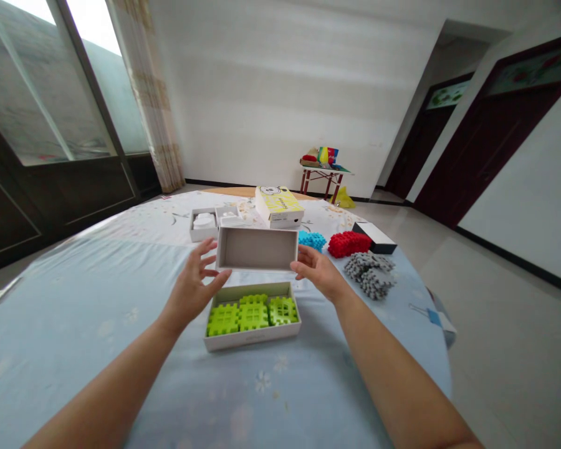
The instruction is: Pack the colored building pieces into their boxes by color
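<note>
A white box lid (260, 248), its grey-beige inside facing me, is held up between my two hands. My left hand (197, 284) grips its left end, thumb at the lower corner and fingers along the side. At the right end, my right hand (320, 271) pinches the lower corner between thumb and fingers. Just below and nearer to me, a shallow white box (252, 340) lies on the table. Inside it are several lime-green interlocking plastic panels (253, 312), some with window-like grids.
A blue floral cloth covers the table (98, 318). To the right lie blue pieces (312, 240), red pieces (349, 244), grey pieces (370, 274) and a black-and-white box (375, 238). Behind stand a yellow-and-white box (279, 207) and an open box with white items (204, 224).
</note>
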`<state>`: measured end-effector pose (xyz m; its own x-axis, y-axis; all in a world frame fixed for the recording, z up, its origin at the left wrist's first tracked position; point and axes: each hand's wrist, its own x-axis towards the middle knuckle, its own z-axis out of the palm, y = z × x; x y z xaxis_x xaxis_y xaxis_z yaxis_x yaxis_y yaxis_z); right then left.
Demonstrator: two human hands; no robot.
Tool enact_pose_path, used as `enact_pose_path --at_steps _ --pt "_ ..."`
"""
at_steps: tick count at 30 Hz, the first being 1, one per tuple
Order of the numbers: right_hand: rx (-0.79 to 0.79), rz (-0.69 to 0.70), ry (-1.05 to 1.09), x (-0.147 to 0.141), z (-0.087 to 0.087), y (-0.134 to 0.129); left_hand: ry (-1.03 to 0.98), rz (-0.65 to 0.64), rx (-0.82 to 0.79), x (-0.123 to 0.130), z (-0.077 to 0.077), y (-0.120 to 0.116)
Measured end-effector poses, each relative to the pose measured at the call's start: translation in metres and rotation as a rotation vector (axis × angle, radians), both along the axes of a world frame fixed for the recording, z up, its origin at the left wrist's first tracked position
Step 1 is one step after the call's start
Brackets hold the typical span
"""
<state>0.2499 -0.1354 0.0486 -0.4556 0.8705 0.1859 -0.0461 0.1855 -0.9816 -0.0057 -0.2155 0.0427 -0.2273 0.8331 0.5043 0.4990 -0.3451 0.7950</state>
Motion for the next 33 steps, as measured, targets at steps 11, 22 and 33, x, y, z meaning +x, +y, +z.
enact_pose_path --at_steps 11,22,33 --pt "0.334 0.034 -0.165 0.007 -0.013 0.006 -0.810 -0.286 -0.341 0.000 0.016 0.002" --pt "0.016 0.274 0.017 0.029 -0.024 -0.007 -0.161 -0.413 -0.424 -0.029 0.028 -0.007" --pt "0.129 0.239 -0.196 0.025 -0.025 -0.012 0.189 -0.614 -0.499 -0.043 0.029 -0.012"
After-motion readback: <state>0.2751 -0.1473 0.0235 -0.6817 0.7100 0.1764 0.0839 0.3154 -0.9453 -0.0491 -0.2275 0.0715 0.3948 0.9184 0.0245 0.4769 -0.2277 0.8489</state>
